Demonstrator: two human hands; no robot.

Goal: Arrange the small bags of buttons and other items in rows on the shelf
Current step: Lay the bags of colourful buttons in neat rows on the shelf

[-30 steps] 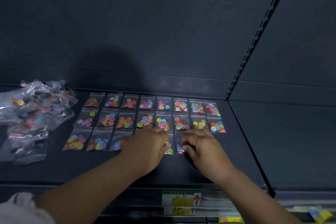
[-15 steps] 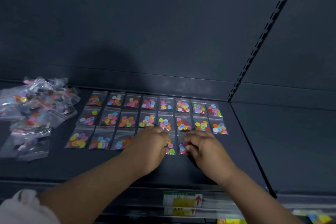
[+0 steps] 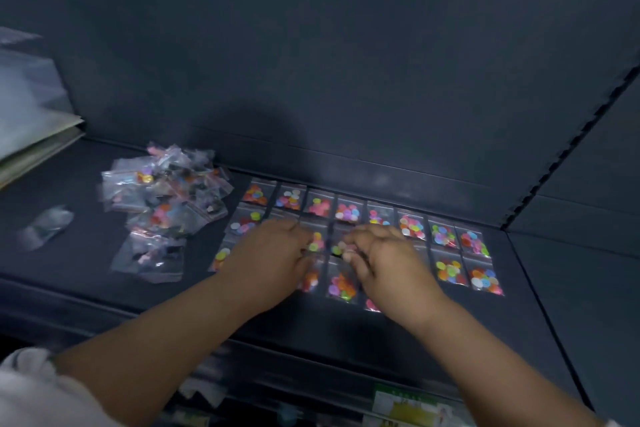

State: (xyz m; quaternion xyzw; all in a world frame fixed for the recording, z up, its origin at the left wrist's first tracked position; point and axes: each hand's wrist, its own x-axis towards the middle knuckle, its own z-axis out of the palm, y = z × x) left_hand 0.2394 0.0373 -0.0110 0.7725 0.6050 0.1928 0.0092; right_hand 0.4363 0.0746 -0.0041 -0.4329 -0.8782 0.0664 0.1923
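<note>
Left hand and right hand have moved from the front edge of the dark shelf onto middle-row clear bags of coloured buttons, fingers curled, grip unclear, likely straightening.

Left hand, right hand on rowed button bags, pile beside

Both forearms reach forward, left hand and right hand palm-down, close together, fingers bent.
</note>
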